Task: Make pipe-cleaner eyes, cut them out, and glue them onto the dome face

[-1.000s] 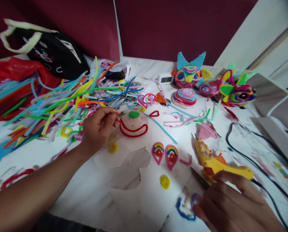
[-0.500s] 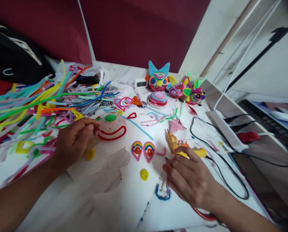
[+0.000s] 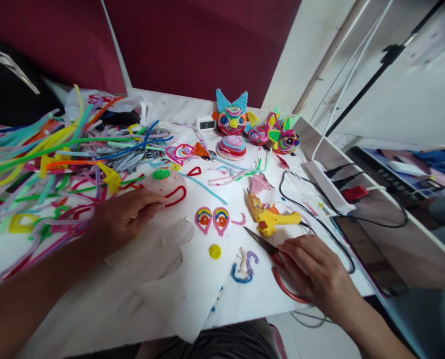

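Further across the red mouth [image 3: 185, 193] my left hand [image 3: 128, 214] had moved, fingers bunched, grip unclear; my right hand [image 3: 314, 264] curled over the scissors [image 3: 262, 242], hold uncertain; left of centre, the dome [image 3: 173, 182] bore mouth and green disc [image 3: 161, 174]; eyes [image 3: 203, 221] lay off it, mid-frame

On my feed I can read no word or number with certainty. The small white rectangular digital clock [image 3: 205, 124] towards the back of the white tabletop [image 3: 252, 305] shows dark digits, too blurred for me to give the time. To its left, the crumpled white translucent plastic bag [image 3: 127, 103] carries red lettering, which I cannot make out.
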Available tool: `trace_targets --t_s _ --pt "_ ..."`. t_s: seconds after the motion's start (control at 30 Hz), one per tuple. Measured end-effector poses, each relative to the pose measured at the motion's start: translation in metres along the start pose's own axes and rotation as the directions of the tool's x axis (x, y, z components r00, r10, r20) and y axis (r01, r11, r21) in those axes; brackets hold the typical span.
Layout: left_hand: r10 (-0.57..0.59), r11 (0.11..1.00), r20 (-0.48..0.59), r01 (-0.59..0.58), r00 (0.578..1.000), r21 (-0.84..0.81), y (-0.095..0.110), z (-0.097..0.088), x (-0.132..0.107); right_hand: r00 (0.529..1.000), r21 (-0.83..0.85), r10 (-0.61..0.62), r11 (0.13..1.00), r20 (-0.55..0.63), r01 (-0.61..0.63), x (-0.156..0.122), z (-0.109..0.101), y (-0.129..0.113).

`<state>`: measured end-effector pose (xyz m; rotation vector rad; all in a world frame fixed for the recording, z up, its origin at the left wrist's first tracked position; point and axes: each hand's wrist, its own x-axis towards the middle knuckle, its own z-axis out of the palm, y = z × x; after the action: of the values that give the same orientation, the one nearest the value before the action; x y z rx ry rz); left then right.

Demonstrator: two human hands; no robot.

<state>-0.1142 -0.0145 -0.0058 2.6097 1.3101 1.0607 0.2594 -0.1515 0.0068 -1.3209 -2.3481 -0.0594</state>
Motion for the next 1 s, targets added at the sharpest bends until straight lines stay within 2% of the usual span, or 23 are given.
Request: trace_targets --t_s 0.17,0.23,0.33,0.43,0.6,0.77,0.9,1.0 --pt "0.086 0.986 0.124 -0.067 0.988 -0.152 0.011 0.005 -0.003 0.998 -0.063 0.054 0.996 -0.022 -0.055 -0.014 0.007 -0.008" --pt "0.158 0.964 0.179 -0.112 0.971 -0.241 0.013 0.008 -0.005 0.998 -0.115 0.052 0.992 -0.038 -0.056 -0.016 0.011 -0.007" --pt "0.272 0.938 0.272 -0.19 0.923 -0.29 0.012 0.01 -0.006 0.998 -0.148 0.051 0.988 -0.024 -0.054 -0.016 0.015 -0.004" --pt "0.327 0.939 0.384 -0.251 0.864 -0.235 0.01 0.012 -0.007 0.999 -0.177 0.032 0.984 -0.01 -0.034 -0.013 0.016 -0.004" --pt "0.346 0.938 0.471 -0.301 0.811 -0.171 0.01 0.012 -0.008 1.0 -0.208 0.017 0.978 0.022 -0.012 -0.008 0.018 -0.004" --pt "0.297 0.953 0.561 -0.274 0.773 -0.127 0.013 0.012 -0.011 0.997 -0.293 0.036 0.956 0.068 -0.014 -0.005 0.017 0.003" --pt "0.267 0.958 0.62 -0.273 0.738 -0.087 0.014 0.013 -0.012 0.991 -0.336 0.089 0.94 0.099 -0.051 0.0 0.016 0.012" --pt "0.271 0.952 0.623 -0.299 0.734 -0.063 0.016 0.013 -0.013 0.984 -0.366 0.139 0.926 0.111 -0.09 0.004 0.016 0.019"
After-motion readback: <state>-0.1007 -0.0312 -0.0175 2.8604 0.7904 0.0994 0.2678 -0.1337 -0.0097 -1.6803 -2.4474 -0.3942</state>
